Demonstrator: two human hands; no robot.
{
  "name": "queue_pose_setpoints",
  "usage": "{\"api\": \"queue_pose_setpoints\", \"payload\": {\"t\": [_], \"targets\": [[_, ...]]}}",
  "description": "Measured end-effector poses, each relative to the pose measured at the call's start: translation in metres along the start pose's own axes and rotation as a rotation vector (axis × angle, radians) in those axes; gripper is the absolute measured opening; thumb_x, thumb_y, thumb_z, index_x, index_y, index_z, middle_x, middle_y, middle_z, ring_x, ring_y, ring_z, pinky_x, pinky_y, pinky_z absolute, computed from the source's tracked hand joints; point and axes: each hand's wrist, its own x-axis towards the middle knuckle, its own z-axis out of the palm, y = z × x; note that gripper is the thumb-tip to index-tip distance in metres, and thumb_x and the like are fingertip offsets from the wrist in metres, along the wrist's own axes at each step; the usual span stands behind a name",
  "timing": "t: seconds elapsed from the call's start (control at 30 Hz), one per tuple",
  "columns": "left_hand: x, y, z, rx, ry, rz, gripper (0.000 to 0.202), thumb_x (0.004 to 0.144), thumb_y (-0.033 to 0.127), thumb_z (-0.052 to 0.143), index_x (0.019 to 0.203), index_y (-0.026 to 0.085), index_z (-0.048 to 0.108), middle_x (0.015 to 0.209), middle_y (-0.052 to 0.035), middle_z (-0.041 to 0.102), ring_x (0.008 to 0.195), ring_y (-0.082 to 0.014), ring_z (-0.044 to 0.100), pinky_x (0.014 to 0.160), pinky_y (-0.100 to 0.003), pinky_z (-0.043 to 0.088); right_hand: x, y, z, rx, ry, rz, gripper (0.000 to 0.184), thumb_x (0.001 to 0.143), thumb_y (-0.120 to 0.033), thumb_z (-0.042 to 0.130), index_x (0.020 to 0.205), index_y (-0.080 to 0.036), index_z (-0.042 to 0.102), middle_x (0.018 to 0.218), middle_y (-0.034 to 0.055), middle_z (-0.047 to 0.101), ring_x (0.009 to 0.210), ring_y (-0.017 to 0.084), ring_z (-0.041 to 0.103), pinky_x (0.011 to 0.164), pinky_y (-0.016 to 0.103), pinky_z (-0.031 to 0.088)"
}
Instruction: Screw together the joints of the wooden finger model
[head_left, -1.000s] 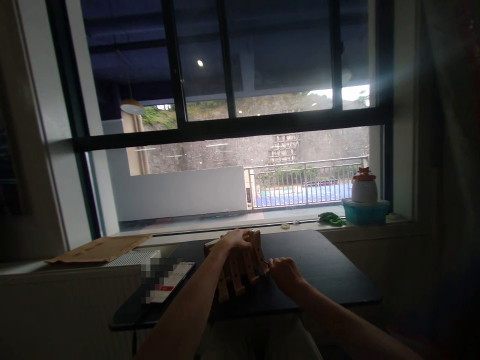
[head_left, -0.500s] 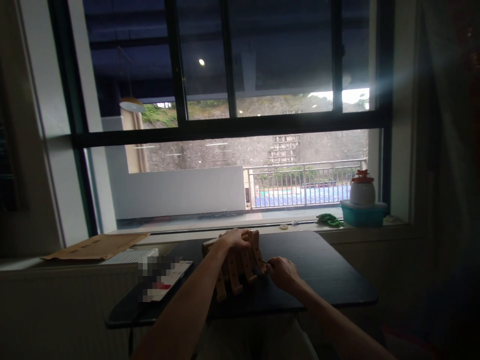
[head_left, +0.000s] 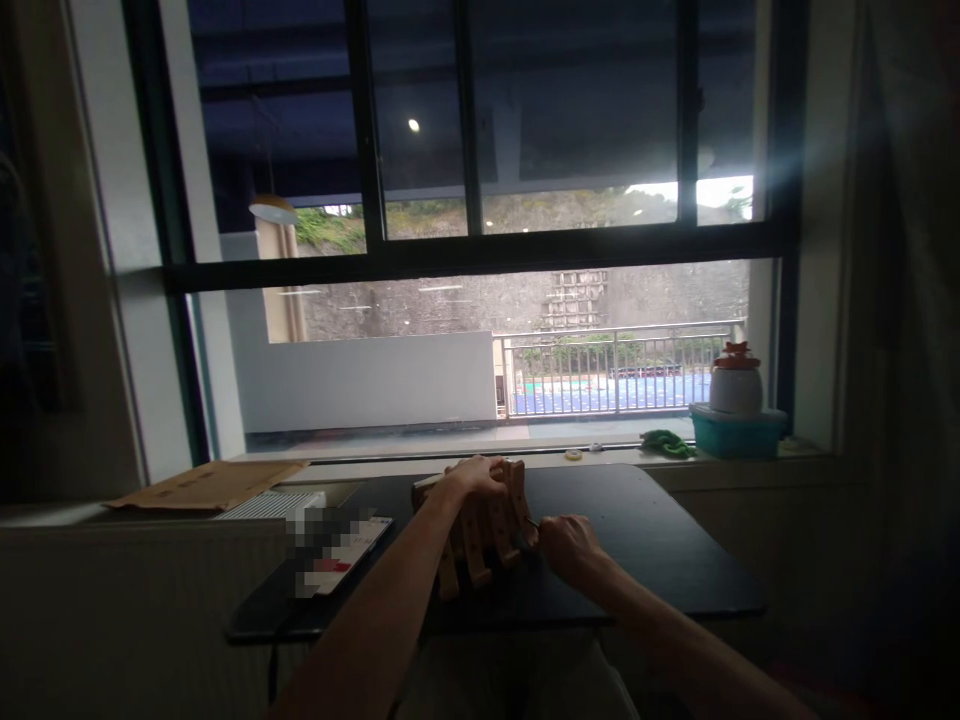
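On the black tabletop lies a wooden frame (head_left: 475, 548) made of several parallel slats with small dark holes and hooked near ends. My left hand (head_left: 474, 478) is closed over its far end, with the fingers bent around the wood and partly hidden. To the right, my right hand (head_left: 568, 547) is a closed fist around a thin dark tool (head_left: 532, 523). The tool's tip reaches the rightmost slat near its lower end. Most of the tool is hidden in the fist, and its exact kind cannot be made out.
A small black table (head_left: 637, 545) stands against the windowsill. At its left lies a tablet-like device (head_left: 349, 556), partly blurred out. A brown envelope (head_left: 210, 484) rests on the left sill. Toward the right sit a green cloth (head_left: 667, 443) and a teal box (head_left: 735, 432) bearing a white jar (head_left: 736, 388).
The whole view has shifted slightly, so everything appears a little further right. Both hands keep their places at the wooden frame; the right fist looks turned a little.
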Motion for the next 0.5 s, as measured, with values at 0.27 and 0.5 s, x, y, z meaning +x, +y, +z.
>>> {"api": "queue_pose_setpoints", "payload": {"t": [0.27, 0.5], "targets": [[-0.002, 0.002, -0.002, -0.023, -0.006, -0.004, 0.069, 0.067, 0.051, 0.06, 0.132, 0.036, 0.044, 0.123, -0.0033, 0.061, 0.115, -0.0323, 0.054, 0.084, -0.038, 0.048, 0.015, 0.017, -0.001, 0.213, -0.024, 0.058, 0.031, 0.084, -0.033, 0.045, 0.074, -0.018, 0.07, 0.076, 0.0073, 0.071, 0.072, 0.018, 0.065, 0.054, 0.023, 0.037], [-0.01, 0.003, -0.004, -0.047, 0.001, 0.0, 0.067, 0.068, 0.045, 0.061, 0.132, 0.036, 0.045, 0.117, -0.0019, 0.065, 0.112, -0.031, 0.055, 0.082, -0.037, 0.047, 0.006, 0.023, -0.001, 0.3, 0.083, 0.002, 0.036, 0.076, -0.033, 0.053, 0.107, -0.016, 0.059, 0.092, 0.0075, 0.069, 0.081, 0.019, 0.062, 0.063, 0.025, 0.04]]}}
